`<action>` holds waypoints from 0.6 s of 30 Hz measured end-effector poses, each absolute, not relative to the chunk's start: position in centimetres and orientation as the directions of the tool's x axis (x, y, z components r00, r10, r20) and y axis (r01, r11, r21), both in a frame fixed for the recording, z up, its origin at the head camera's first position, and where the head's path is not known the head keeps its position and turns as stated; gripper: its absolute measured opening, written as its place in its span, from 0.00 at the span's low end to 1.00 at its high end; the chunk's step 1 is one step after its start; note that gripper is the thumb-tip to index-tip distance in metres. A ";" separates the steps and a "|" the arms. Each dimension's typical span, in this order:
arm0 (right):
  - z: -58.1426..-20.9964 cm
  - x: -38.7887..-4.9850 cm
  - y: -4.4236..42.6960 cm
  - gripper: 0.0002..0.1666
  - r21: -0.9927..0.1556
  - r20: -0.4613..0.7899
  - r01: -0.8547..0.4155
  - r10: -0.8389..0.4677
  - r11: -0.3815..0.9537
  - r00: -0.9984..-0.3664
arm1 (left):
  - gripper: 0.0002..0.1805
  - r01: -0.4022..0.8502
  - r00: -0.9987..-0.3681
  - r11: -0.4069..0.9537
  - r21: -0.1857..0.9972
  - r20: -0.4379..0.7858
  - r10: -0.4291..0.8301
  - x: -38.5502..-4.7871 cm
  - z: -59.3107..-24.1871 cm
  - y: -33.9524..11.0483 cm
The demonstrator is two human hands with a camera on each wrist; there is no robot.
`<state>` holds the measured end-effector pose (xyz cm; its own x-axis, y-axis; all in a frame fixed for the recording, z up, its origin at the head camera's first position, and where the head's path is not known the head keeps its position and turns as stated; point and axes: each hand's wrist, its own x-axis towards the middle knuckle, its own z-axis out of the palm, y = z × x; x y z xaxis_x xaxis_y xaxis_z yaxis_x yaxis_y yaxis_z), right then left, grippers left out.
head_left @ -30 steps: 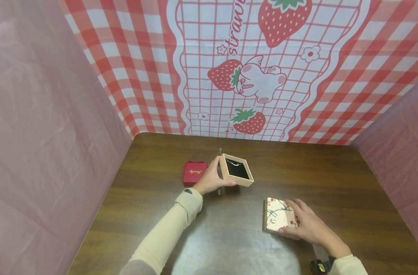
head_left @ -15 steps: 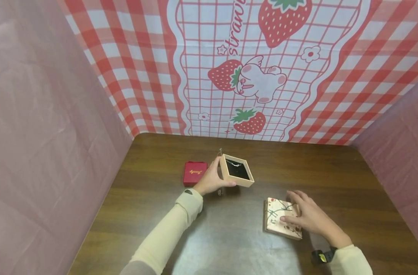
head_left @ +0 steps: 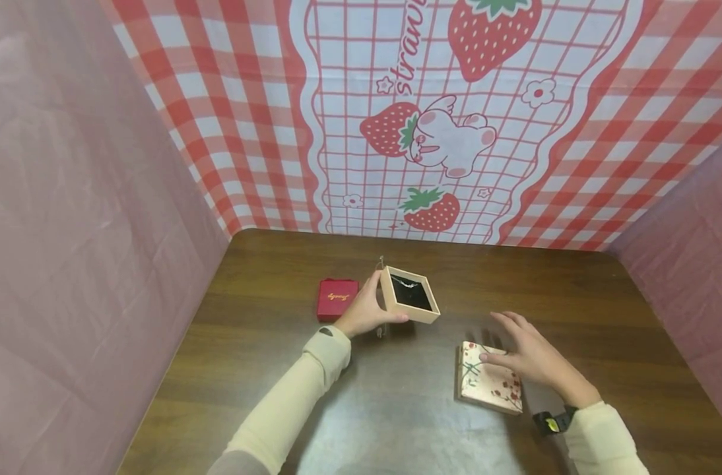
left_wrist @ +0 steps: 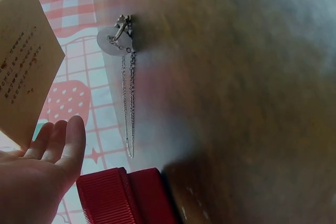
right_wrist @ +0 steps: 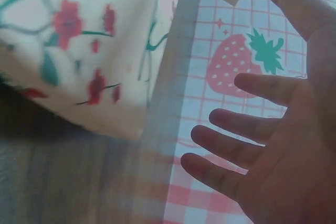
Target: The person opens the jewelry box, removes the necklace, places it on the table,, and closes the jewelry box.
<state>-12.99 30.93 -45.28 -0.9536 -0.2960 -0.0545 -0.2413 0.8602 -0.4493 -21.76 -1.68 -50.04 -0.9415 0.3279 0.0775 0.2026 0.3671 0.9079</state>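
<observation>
My left hand (head_left: pixel 363 311) grips a small cream jewelry box (head_left: pixel 417 316) by its left side, tilted above the table. Inside, on black lining, lies a silver chain (head_left: pixel 405 284). The left wrist view shows small print on the underside of the box (left_wrist: pixel 26 66). My right hand (head_left: pixel 536 356), fingers straight and spread, hovers over the upper right of a flower-patterned box lid (head_left: pixel 482 388). That lid lies flat on the table, and the hand stands apart from it in the right wrist view.
A red jewelry box (head_left: pixel 334 297) with gold lettering lies left of my left hand. Behind that hand a silver necklace (left_wrist: pixel 131 103) with a clear disc is on the wooden table (head_left: pixel 385 402). A checked strawberry cloth (head_left: pixel 266 132) hangs at the back.
My right hand has let go of the flower-patterned lid and risen up and away from it, fingers spreading. The left hand and its box have stayed in place.
</observation>
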 end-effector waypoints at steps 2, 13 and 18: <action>-45.1 -13.3 30.9 0.55 -0.459 -0.063 -0.236 -0.296 0.856 -0.953 | 0.51 0.201 -0.941 0.364 0.909 0.077 0.328 -21.7 -50.0 -1.6; -44.7 -14.5 30.5 0.52 -0.514 -0.029 -0.268 -0.329 0.814 -0.944 | 0.51 0.197 -0.938 0.352 0.915 0.072 0.339 -21.3 -49.9 -1.3; -44.4 -15.1 29.9 0.52 -0.527 -0.005 -0.286 -0.340 0.800 -0.941 | 0.50 0.198 -0.933 0.335 0.921 0.073 0.352 -21.2 -49.7 -1.1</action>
<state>-15.07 29.94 -44.41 -0.9406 -0.3395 -0.0052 -0.2860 0.8005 -0.5267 -21.21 -1.13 -49.67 -0.9331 0.3523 0.0726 0.1981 0.3348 0.9212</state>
